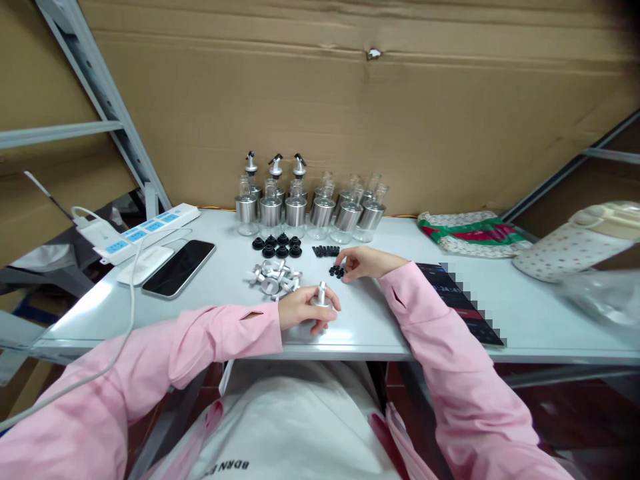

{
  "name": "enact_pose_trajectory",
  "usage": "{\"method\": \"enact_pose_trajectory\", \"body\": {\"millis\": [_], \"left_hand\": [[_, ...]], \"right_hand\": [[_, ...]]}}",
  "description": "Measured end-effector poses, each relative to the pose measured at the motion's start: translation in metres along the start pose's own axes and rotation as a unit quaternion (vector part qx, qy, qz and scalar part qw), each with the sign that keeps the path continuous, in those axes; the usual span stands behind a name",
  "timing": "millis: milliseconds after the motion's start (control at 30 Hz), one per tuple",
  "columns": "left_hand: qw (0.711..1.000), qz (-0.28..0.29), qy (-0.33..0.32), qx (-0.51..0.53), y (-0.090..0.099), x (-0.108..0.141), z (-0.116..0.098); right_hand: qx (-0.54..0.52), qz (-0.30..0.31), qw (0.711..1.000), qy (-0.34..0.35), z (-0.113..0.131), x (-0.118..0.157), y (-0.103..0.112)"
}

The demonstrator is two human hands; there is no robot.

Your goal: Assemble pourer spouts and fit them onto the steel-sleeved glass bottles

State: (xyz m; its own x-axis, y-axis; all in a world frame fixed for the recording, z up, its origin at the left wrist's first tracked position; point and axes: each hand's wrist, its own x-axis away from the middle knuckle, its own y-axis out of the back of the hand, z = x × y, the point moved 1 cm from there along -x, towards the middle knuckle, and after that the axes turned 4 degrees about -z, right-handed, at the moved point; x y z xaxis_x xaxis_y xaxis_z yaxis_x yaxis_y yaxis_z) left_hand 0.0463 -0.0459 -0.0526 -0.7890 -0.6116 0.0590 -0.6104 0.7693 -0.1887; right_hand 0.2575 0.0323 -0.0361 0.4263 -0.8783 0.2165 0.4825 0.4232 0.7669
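Note:
My left hand [309, 311] is closed around a silver metal pourer spout [323, 295], which stands upright between thumb and fingers, its narrow tube on top. My right hand [364, 262] reaches in from the right over a small pile of tiny black caps [336, 271]. Its thumb and forefinger are apart at the edge of that pile, with no piece plainly held. Just behind lies a row of black flip levers [326, 251]. More silver spouts [270, 285] are heaped beyond my left hand, and several black ribbed stoppers [281, 251] stand in rows behind them.
Glass bottles with steel sleeves [321, 212] line the back; three wear finished pourers [275, 165]. To the left are a phone [180, 269], a power strip [150, 230] and a white cable [133, 300]. A dark screen [463, 303], a patterned cloth [473, 233] and a dotted bottle [575, 243] lie right.

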Motion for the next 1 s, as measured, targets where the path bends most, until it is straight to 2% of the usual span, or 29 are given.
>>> {"method": "enact_pose_trajectory", "body": {"millis": [233,500,633,800,1000], "left_hand": [[1.0,0.002,-0.003,-0.014,0.0,0.001,-0.001],[1.0,-0.001,-0.001,-0.012,-0.002,0.001,-0.003],[1.0,0.002,-0.002,-0.013,-0.001,0.001,-0.003],[1.0,0.0,-0.001,-0.012,-0.001,0.001,-0.002],[1.0,0.0,0.002,-0.011,-0.001,0.001,-0.002]], "right_hand": [[0.012,-0.019,0.999,0.046,0.004,-0.003,-0.003],[0.041,-0.031,0.996,0.066,0.002,-0.005,-0.004],[0.067,-0.059,0.989,0.118,0.009,-0.002,-0.002],[0.042,-0.02,0.987,0.151,0.018,0.001,-0.005],[0.019,-0.013,0.991,0.132,0.016,0.0,-0.006]]}}
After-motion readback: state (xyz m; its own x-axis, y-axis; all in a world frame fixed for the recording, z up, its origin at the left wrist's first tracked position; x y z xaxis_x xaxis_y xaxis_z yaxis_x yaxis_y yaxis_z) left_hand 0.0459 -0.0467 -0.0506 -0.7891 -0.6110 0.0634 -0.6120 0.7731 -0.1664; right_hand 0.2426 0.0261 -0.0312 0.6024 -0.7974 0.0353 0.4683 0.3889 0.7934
